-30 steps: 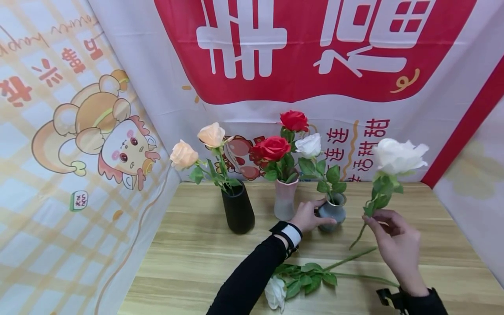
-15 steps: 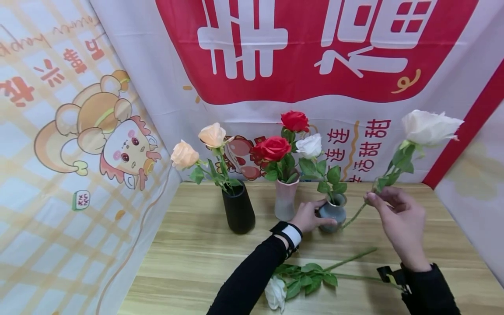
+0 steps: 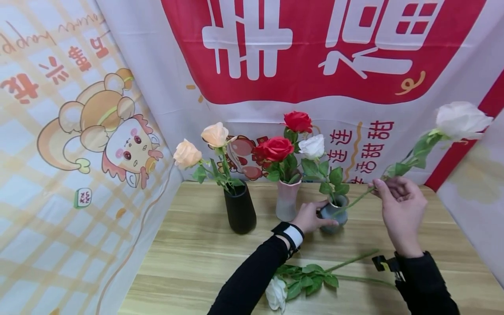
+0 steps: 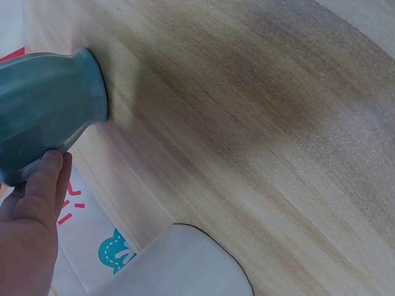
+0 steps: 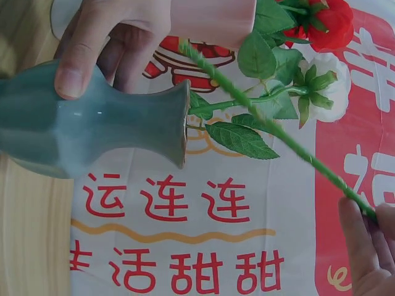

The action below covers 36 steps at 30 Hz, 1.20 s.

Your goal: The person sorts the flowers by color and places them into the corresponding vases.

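Note:
My left hand (image 3: pixel 309 218) grips the belly of a small blue-grey vase (image 3: pixel 341 222), which stands upright and bears one white rose (image 3: pixel 312 146). In the right wrist view that vase (image 5: pixel 68 135) shows a flared mouth with a stem inside. My right hand (image 3: pixel 403 212) pinches the stem of another white rose (image 3: pixel 462 120), whose bloom leans far to the right. Its bare stem end (image 5: pixel 194 55) crosses close to the vase's mouth, outside it. From the left wrist, the vase (image 4: pixel 49 105) appears with my left fingers (image 4: pixel 46 176) against its side.
A black vase (image 3: pixel 240 210) with two peach roses stands left. Beside my left hand is a pink-and-white vase (image 3: pixel 287 201) with two red roses. In front lie two stems and a white rose bloom (image 3: pixel 277 294), partly behind my left sleeve. A printed cloth (image 3: pixel 252 111) hangs behind.
My right hand has moved slightly right and up, tilting the white rose's bloom rightward and bringing its stem end left to the vase. The left hand stays on the vase.

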Available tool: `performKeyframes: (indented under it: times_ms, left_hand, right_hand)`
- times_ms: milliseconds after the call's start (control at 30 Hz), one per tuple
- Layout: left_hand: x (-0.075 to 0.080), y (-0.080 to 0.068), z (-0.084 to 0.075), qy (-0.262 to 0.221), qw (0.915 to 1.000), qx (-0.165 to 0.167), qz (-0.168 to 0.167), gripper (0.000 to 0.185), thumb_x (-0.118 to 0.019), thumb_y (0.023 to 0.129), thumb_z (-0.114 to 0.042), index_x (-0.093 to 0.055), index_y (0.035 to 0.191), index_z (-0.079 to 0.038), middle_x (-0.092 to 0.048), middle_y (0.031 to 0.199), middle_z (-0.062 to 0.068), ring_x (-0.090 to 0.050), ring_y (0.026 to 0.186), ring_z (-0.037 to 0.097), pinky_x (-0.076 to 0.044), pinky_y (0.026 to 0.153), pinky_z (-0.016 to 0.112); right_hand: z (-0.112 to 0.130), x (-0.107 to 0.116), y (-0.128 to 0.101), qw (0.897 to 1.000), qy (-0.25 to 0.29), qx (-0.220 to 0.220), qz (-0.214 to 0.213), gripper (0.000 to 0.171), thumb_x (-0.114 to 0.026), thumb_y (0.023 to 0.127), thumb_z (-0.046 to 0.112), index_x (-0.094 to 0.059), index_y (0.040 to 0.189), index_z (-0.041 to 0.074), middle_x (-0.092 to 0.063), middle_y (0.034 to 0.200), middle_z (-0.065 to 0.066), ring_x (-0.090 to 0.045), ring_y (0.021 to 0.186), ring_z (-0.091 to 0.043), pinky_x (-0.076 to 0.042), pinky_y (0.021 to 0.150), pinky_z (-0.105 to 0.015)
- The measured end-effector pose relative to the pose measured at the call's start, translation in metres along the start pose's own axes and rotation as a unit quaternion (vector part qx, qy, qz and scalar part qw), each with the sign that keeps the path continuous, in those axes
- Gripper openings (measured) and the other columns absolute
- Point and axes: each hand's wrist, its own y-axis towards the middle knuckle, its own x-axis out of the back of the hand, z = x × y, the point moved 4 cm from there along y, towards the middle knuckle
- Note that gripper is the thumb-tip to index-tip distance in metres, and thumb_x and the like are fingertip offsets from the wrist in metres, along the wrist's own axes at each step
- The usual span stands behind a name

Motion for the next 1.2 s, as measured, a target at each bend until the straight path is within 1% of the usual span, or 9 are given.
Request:
performKeyframes:
  times_ms: [133,367,467,533,633,800,900,1033,1200]
  left_hand:
    - [0.000,0.000,0.000,-0.002,1.0000,0.002,0.000,0.076,-0.082,0.074,-0.052,-0.055,0.141,-0.027,-0.059,0.132,-0.005,-0.056,0.117,0.009,-0.043,0.091,0.019]
    - [-0.002,0.001,0.001,0.005,1.0000,-0.001,0.000,0.077,-0.081,0.074,-0.054,-0.055,0.141,-0.028,-0.060,0.131,-0.005,-0.056,0.116,0.008,-0.043,0.091,0.019]
    - [-0.003,0.001,0.002,0.006,1.0000,-0.004,-0.002,0.077,-0.081,0.074,-0.054,-0.055,0.141,-0.028,-0.060,0.131,-0.005,-0.056,0.115,0.008,-0.043,0.090,0.019]
    - [-0.003,0.001,0.002,0.007,1.0000,-0.007,-0.003,0.077,-0.081,0.074,-0.055,-0.055,0.141,-0.027,-0.060,0.131,-0.004,-0.057,0.115,0.008,-0.044,0.090,0.019]
    - [-0.002,0.001,0.002,0.008,0.9999,-0.007,-0.002,0.077,-0.080,0.074,-0.054,-0.055,0.142,-0.027,-0.060,0.131,-0.004,-0.057,0.114,0.009,-0.044,0.089,0.019]
    - [0.000,0.001,0.002,0.008,0.9999,-0.010,0.001,0.077,-0.079,0.075,-0.055,-0.053,0.143,-0.028,-0.060,0.132,-0.003,-0.058,0.114,0.010,-0.045,0.088,0.020]
    - [0.002,0.002,0.002,0.009,0.9998,-0.015,-0.004,0.077,-0.079,0.076,-0.055,-0.053,0.143,-0.028,-0.060,0.132,-0.003,-0.059,0.113,0.011,-0.045,0.087,0.019]
    - [0.000,0.002,0.002,0.016,0.9996,-0.021,-0.005,0.076,-0.078,0.076,-0.056,-0.053,0.143,-0.028,-0.060,0.132,0.001,-0.060,0.112,0.012,-0.045,0.085,0.019]
    - [-0.002,0.001,0.002,0.027,0.9991,-0.034,-0.006,0.074,-0.078,0.078,-0.055,-0.054,0.142,-0.026,-0.062,0.130,0.002,-0.061,0.107,0.009,-0.046,0.083,0.017]
  right_hand:
    - [-0.001,0.000,0.004,0.999,-0.018,0.025,-0.035,0.021,-0.070,0.088,-0.002,-0.061,0.103,-0.013,-0.069,0.094,-0.019,-0.070,0.081,-0.019,-0.055,0.071,-0.027]
    - [-0.007,0.000,0.005,0.996,0.016,0.041,-0.077,0.023,-0.072,0.085,-0.004,-0.061,0.101,-0.017,-0.067,0.092,-0.022,-0.070,0.078,-0.020,-0.055,0.072,-0.026]
    - [-0.011,-0.002,0.006,0.996,-0.009,0.045,-0.077,0.023,-0.072,0.086,-0.004,-0.061,0.102,-0.016,-0.068,0.092,-0.020,-0.069,0.077,-0.018,-0.055,0.071,-0.025]
    - [-0.014,-0.005,0.006,0.996,-0.042,0.048,-0.068,0.024,-0.073,0.086,-0.002,-0.062,0.103,-0.016,-0.068,0.091,-0.019,-0.069,0.076,-0.015,-0.055,0.070,-0.023]
    - [-0.017,-0.014,0.006,0.991,-0.106,0.072,-0.029,0.022,-0.074,0.087,0.000,-0.065,0.103,-0.012,-0.069,0.090,-0.017,-0.068,0.074,-0.006,-0.053,0.069,-0.018]
    - [-0.021,-0.030,0.004,0.971,-0.186,0.151,0.028,0.018,-0.077,0.083,-0.003,-0.072,0.100,-0.007,-0.071,0.087,-0.016,-0.065,0.077,0.003,-0.047,0.069,-0.009]
    - [-0.026,-0.039,0.003,0.957,-0.216,0.189,0.055,0.019,-0.078,0.081,-0.004,-0.075,0.100,-0.005,-0.072,0.088,-0.016,-0.068,0.076,-0.010,-0.045,0.069,-0.006]
    - [-0.036,-0.048,0.000,0.945,-0.239,0.205,0.088,0.020,-0.078,0.080,-0.007,-0.075,0.100,-0.007,-0.072,0.089,-0.019,-0.069,0.070,-0.030,-0.042,0.069,-0.003]
    - [-0.048,-0.055,-0.005,0.933,-0.278,0.199,0.114,0.020,-0.077,0.080,-0.008,-0.074,0.100,-0.009,-0.070,0.088,-0.022,-0.069,0.068,-0.032,-0.048,0.062,-0.010]
